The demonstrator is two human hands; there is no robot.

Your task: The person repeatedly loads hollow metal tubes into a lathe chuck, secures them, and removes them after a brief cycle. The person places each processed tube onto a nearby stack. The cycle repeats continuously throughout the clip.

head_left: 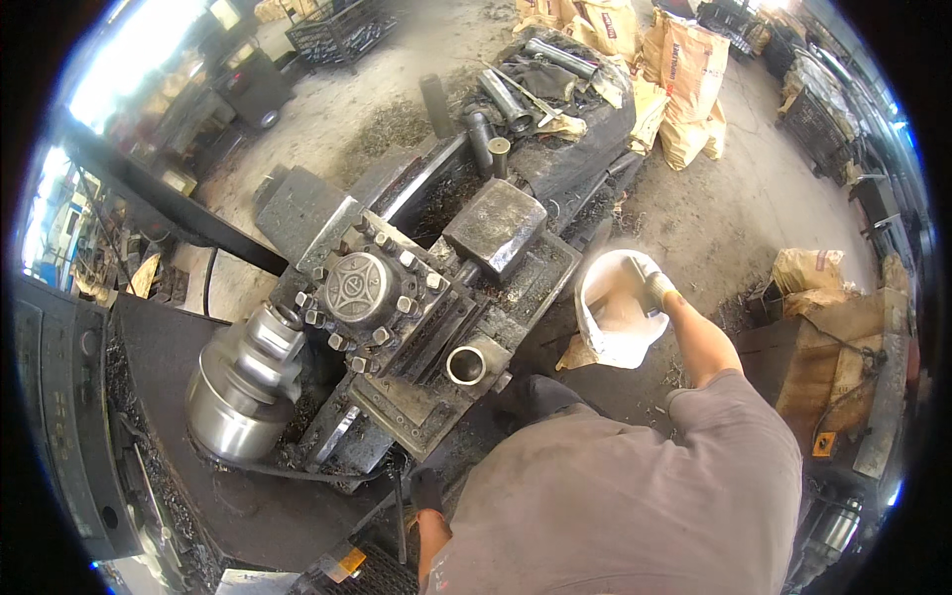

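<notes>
My right hand (654, 286), in a pale work glove, reaches over the rim of a white open-topped sack or bucket (625, 342). Its fingers are too small and blurred to read. Pale brownish contents (615, 305) show inside. At the lower middle, my left hand (426, 490) wears a dark glove and is beside a dark upright lever (400, 511) of a lathe. Whether it grips anything is hidden. In the lathe's chuck (233, 397) sits a shiny stepped metal part (273, 337). The bolted tool post (359, 290) stands beside it.
Metal tubes (506, 101) and a caliper-like tool (531, 97) lie on the lathe's far end. Several brown paper sacks (689, 89) stand behind. To the right are a rusty box (823, 367) and a dark crate (818, 119). Chips litter the floor (739, 198).
</notes>
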